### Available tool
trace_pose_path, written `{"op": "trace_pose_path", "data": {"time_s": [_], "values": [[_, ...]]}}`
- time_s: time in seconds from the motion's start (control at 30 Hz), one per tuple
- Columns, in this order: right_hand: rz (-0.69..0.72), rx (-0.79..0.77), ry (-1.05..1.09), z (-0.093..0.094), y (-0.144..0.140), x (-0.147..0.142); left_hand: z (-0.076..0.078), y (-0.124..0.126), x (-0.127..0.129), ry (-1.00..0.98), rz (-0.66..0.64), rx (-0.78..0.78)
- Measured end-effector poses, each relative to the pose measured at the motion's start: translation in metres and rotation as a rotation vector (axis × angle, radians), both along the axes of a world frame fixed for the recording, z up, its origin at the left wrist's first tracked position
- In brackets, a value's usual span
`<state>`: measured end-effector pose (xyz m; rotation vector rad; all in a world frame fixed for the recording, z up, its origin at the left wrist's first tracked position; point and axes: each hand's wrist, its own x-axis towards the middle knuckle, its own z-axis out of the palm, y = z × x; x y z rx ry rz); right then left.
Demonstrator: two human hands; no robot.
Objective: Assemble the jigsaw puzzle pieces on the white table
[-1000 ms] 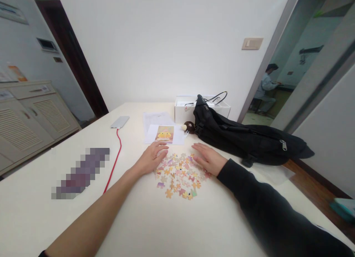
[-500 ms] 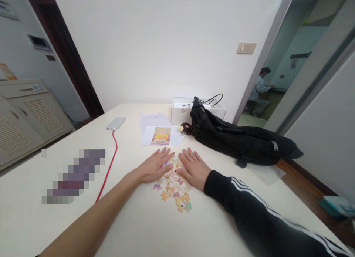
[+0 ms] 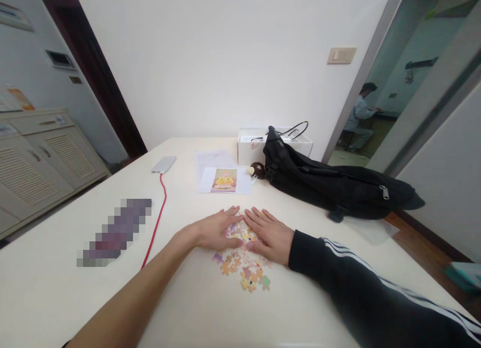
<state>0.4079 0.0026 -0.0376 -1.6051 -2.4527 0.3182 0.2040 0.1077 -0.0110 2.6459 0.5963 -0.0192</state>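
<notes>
A wide cream table point(image 3: 188, 308) fills the view from the near edge to a white wall at the far side. On its far right lies a long black bag point(image 3: 338, 185), slumped flat, with an open white box point(image 3: 274, 143) behind it holding cables. Left of the bag sit some sheets of paper, the top one a reference picture point(image 3: 224, 180) of a yellow cartoon figure, and a small brown round toy point(image 3: 257, 169) rests just beside it. Further left, a silver phone point(image 3: 164, 164) lies flat with a red cable point(image 3: 155, 223) running toward the near edge. Through a doorway at far right, another person sits with their back turned.

At the table's middle is a loose heap of small jigsaw pieces point(image 3: 246, 270) in pink, orange and yellow. They look light, thin and stiff, likely to slide easily on the smooth top; a single piece is best pinched by its edges, a pile scooped from the sides.

The left hand point(image 3: 218, 230), on a bare arm, and the right hand point(image 3: 268, 233), in a black striped sleeve, both lie flat with palms down and fingers spread, fingertips nearly meeting, resting on the far part of the heap. Neither grips anything.
</notes>
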Motion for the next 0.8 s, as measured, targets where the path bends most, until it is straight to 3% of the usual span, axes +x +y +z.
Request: {"op": "trace_pose_path", "data": {"time_s": [0.17, 0.27, 0.37, 0.5, 0.6, 0.7, 0.8], "values": [[0.061, 0.036, 0.073, 0.003, -0.007, 0.005, 0.009, 0.008, -0.01, -0.181, 0.028, -0.039], [-0.006, 0.087, 0.089, 0.003, -0.003, 0.013, 0.003, 0.021, -0.014, -0.317, 0.168, 0.084], [-0.057, 0.079, 0.073, -0.001, -0.002, 0.015, -0.003, 0.029, -0.016, -0.264, 0.272, 0.171], [0.0, 0.074, 0.101, -0.008, -0.003, 0.01, -0.007, 0.03, -0.014, -0.3, 0.249, 0.023], [0.011, 0.153, 0.209, -0.009, 0.004, 0.014, -0.011, 0.034, -0.013, -0.399, 0.276, 0.056], [-0.083, 0.282, 0.311, -0.005, 0.019, 0.025, -0.022, 0.044, -0.016, -0.464, 0.402, 0.204], [-0.257, 0.391, 0.44, 0.0, 0.037, 0.033, -0.034, 0.058, -0.02, -0.513, 0.518, 0.258]]}}
